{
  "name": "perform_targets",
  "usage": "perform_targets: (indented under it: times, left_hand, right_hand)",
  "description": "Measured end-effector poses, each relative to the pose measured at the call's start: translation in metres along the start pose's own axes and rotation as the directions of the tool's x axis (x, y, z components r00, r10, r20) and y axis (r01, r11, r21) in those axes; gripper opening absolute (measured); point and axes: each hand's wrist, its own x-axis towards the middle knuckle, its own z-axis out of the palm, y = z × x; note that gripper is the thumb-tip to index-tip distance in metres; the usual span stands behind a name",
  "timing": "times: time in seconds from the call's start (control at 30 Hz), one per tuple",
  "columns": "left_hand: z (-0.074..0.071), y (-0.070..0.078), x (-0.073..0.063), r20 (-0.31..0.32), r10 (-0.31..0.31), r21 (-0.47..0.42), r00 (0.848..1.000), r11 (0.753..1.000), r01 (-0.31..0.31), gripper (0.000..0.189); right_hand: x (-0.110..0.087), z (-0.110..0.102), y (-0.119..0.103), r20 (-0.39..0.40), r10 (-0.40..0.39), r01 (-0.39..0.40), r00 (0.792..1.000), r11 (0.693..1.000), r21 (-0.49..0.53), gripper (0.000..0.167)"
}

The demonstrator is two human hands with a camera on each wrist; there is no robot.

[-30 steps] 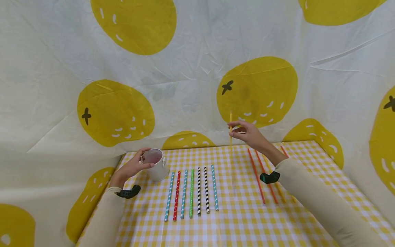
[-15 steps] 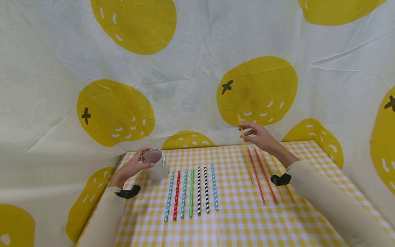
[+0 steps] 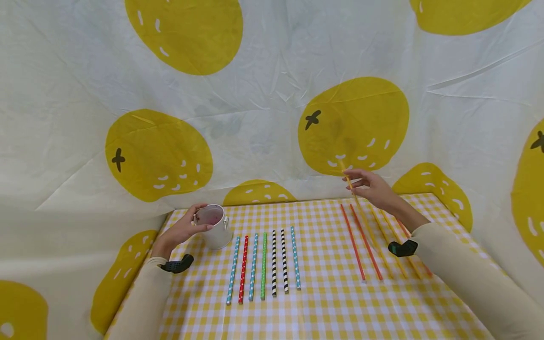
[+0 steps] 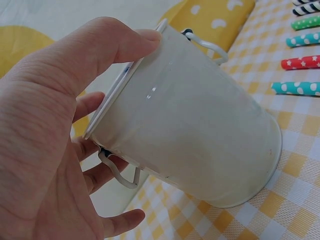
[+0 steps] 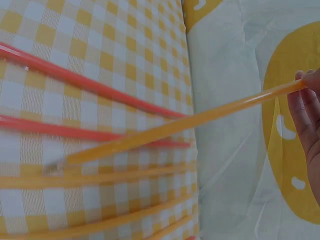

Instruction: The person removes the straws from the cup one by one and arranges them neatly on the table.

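My left hand point(image 3: 183, 229) grips the rim of a small white metal bucket point(image 3: 217, 231), thumb on the near side and fingers over the far side. In the left wrist view the bucket point(image 4: 195, 125) shows small wire handle loops and its base meets the tablecloth. My right hand point(image 3: 374, 189) pinches a thin yellow straw point(image 3: 356, 200) near its upper end. That straw point(image 5: 165, 131) slants down, blurred, over the orange-red straws point(image 3: 365, 241) and yellow straws point(image 3: 393, 245) lying on the right of the table. My right forearm covers part of this group.
Several patterned paper straws point(image 3: 263, 267), dotted and striped, lie in a row mid-table. A yellow-and-white checked tablecloth point(image 3: 323, 311) covers the table. Behind its back edge hangs a pale curtain point(image 3: 267, 141) with big yellow fruit prints.
My right hand has moved to the right with the yellow straw, which has gone from upright to slanted over the straws there. My left hand and the bucket stay put.
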Motion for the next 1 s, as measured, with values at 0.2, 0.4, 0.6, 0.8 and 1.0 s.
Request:
perform_targets:
  times: [0.2,0.4,0.6,0.8,1.0]
  left_hand:
    - [0.000,0.000,0.001,-0.002,-0.006,0.004,1.000,1.000,0.006,0.084]
    - [-0.001,-0.002,0.002,-0.009,-0.007,0.006,1.000,1.000,0.007,0.083]
    - [-0.002,-0.003,0.002,-0.008,-0.003,0.011,1.000,1.000,0.003,0.083]
    - [-0.001,-0.002,0.002,0.000,0.002,0.006,1.000,1.000,-0.002,0.084]
    - [-0.002,-0.002,0.002,0.002,-0.002,0.001,1.000,1.000,0.002,0.083]
  right_hand:
    - [-0.009,-0.016,0.006,-0.017,0.030,-0.031,0.999,0.999,-0.026,0.050]
    - [-0.020,-0.033,0.016,-0.045,0.062,-0.062,0.997,0.998,-0.002,0.053]
    - [-0.032,-0.051,0.025,-0.051,0.040,-0.045,0.998,0.995,-0.091,0.050]
    - [-0.041,-0.067,0.036,-0.025,0.067,-0.069,0.997,0.992,-0.108,0.052]
    - [-0.051,-0.082,0.041,0.016,0.140,-0.136,0.990,0.978,-0.157,0.055]
